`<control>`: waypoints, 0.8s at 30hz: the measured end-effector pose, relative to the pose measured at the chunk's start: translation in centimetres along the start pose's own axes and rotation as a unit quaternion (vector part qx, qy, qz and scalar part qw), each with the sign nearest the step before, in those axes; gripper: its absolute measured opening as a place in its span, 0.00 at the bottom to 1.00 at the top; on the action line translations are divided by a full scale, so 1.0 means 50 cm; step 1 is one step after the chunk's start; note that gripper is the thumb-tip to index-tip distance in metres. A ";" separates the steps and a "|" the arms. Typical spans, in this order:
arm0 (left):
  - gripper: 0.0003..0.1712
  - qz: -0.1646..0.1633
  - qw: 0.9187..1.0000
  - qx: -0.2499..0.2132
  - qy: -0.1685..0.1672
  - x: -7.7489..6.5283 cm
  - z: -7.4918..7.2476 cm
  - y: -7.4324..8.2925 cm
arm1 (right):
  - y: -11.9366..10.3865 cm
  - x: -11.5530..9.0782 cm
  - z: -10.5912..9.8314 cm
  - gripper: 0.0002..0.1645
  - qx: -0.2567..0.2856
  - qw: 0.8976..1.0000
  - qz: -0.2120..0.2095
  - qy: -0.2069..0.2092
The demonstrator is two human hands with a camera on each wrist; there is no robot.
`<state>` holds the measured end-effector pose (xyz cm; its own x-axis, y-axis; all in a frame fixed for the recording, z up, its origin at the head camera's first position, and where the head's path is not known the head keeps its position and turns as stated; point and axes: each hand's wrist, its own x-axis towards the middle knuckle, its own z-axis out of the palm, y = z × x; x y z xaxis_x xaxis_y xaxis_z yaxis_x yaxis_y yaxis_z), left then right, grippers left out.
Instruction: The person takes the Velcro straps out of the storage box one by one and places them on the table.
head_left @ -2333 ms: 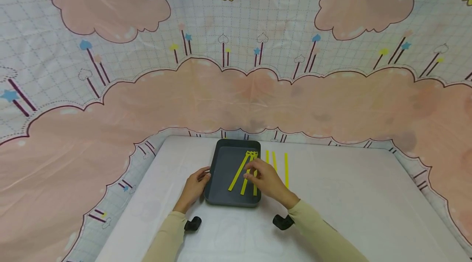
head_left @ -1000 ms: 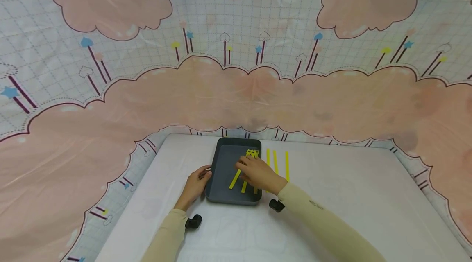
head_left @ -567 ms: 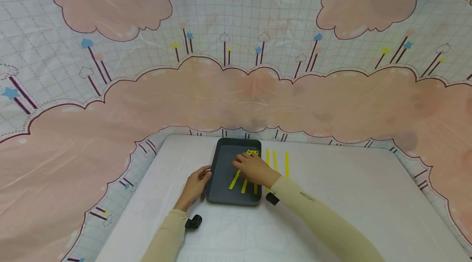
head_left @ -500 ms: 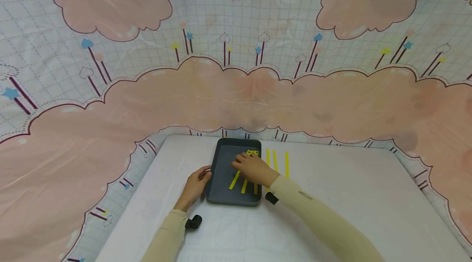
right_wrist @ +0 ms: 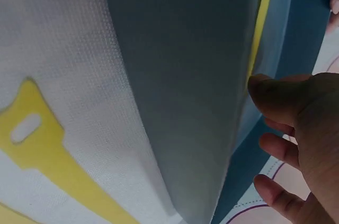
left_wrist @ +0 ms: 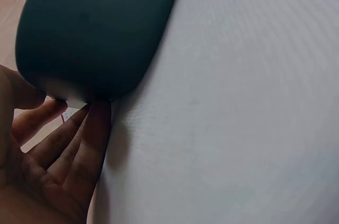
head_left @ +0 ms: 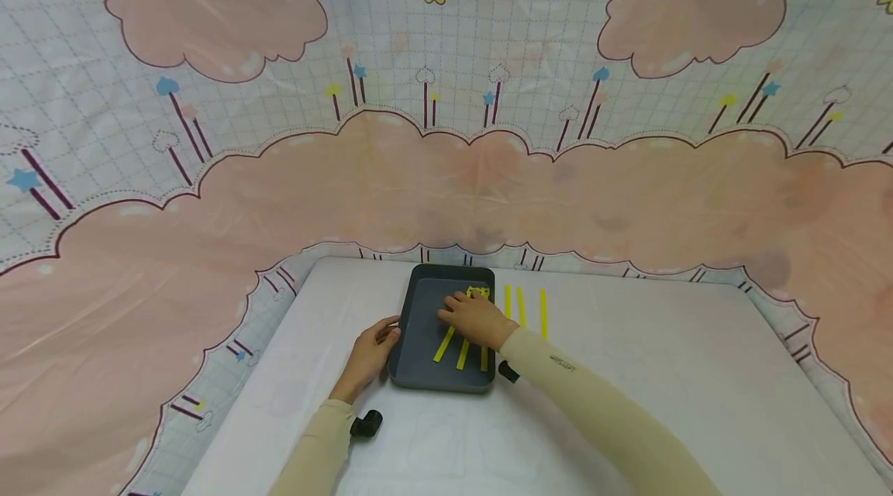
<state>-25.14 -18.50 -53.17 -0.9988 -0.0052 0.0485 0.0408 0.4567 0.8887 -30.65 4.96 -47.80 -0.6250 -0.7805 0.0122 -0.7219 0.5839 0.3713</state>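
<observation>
A dark grey tray (head_left: 439, 376) lies on the white table with several flat yellow saw-shaped pieces in it, among them a slanted one (head_left: 444, 344). My left hand (head_left: 370, 353) touches the tray's left side; in the left wrist view its fingers (left_wrist: 79, 150) lie fairly straight against the outer wall. Over the tray, my right hand (head_left: 477, 319) covers the middle of the pieces. The right wrist view has the right thumb at a yellow strip (right_wrist: 259, 28), the other fingertips spread apart. The index fingertip is hidden, so I cannot tell whether it pinches.
More yellow pieces (head_left: 543, 311) lie on the table right of the tray. One of them, close up in the right wrist view, is a saw shape (right_wrist: 37, 128) with a hole in its handle. A patterned cloth (head_left: 474, 194) hangs behind the table (head_left: 684, 372).
My right hand has moved left over the tray and lower onto the yellow pieces, with its forearm swinging inward. For the last half second it stays nearly still. The left hand keeps its place.
</observation>
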 end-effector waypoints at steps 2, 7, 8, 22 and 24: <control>0.22 0.003 1.000 -0.001 0.001 -0.001 0.000 0.001 | 0.000 0.004 0.004 0.16 0.002 1.000 0.001 -0.003; 0.22 0.006 1.000 0.000 0.000 -0.003 0.001 0.003 | 0.002 0.011 0.017 0.16 -0.001 1.000 0.004 -0.020; 0.22 0.006 1.000 0.000 0.000 -0.003 0.002 0.003 | 0.002 0.012 0.020 0.16 -0.001 1.000 0.004 -0.022; 0.22 0.007 1.000 0.006 0.001 -0.005 0.001 0.009 | 0.001 0.024 0.029 0.16 0.012 0.999 -0.007 -0.030; 0.22 0.008 1.000 0.009 0.001 -0.004 0.000 0.008 | 0.000 0.026 0.027 0.16 0.013 1.000 -0.012 -0.026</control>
<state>-24.94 -18.30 -52.81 -0.9980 0.0000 0.0630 0.0556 0.4726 0.8795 -31.87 4.27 -49.04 -0.6220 -0.7818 -0.0442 -0.7435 0.5719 0.3467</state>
